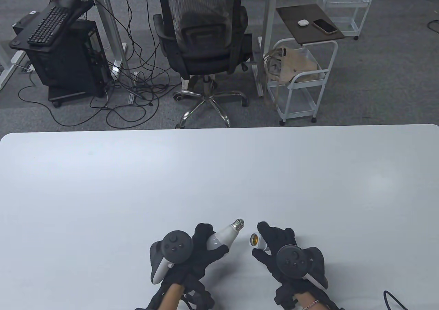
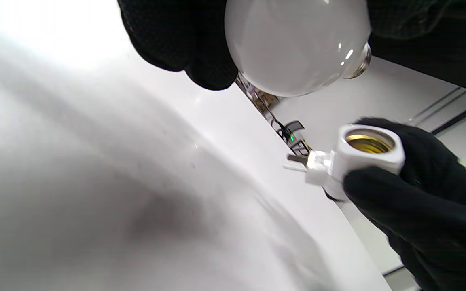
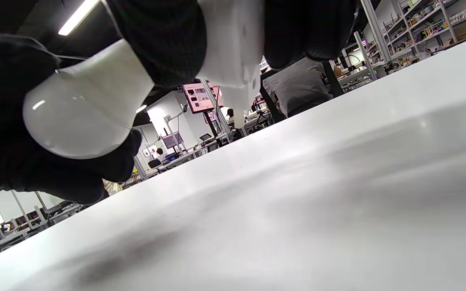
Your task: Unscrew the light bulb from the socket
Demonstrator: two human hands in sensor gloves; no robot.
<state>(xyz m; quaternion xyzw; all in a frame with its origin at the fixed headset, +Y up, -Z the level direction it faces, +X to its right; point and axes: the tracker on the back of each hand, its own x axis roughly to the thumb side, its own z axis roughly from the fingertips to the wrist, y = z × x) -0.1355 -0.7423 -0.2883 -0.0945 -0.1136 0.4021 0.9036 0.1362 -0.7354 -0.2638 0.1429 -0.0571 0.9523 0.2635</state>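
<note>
**Bulb and socket apart**

Table view: the light bulb (image 1: pixel 223 237) is held in the left hand (image 1: pixel 192 251), screw end aimed at the socket (image 1: pixel 258 241) held by the right hand (image 1: pixel 281 251).

Left wrist view: the socket's mouth is seen empty, just beside the bulb.

Right wrist view: both are held above the bench (image 3: pixel 338 182).

Our two gloved hands, low over the near edge of the table, each curled and holding.

We are keeping our left hand (image 1: pixel 192 251) on the left, fingers wrapping around the light bulb (image 1: pixel 224 236), tracker facing up on its back. We are holding our right hand (image 1: pixel 281 251) just beside it, fingers closing on the socket (image 1: pixel 258 241), its tracker likewise up. Our hands are not touching; both wrists are entering from the bottom edge.
</note>
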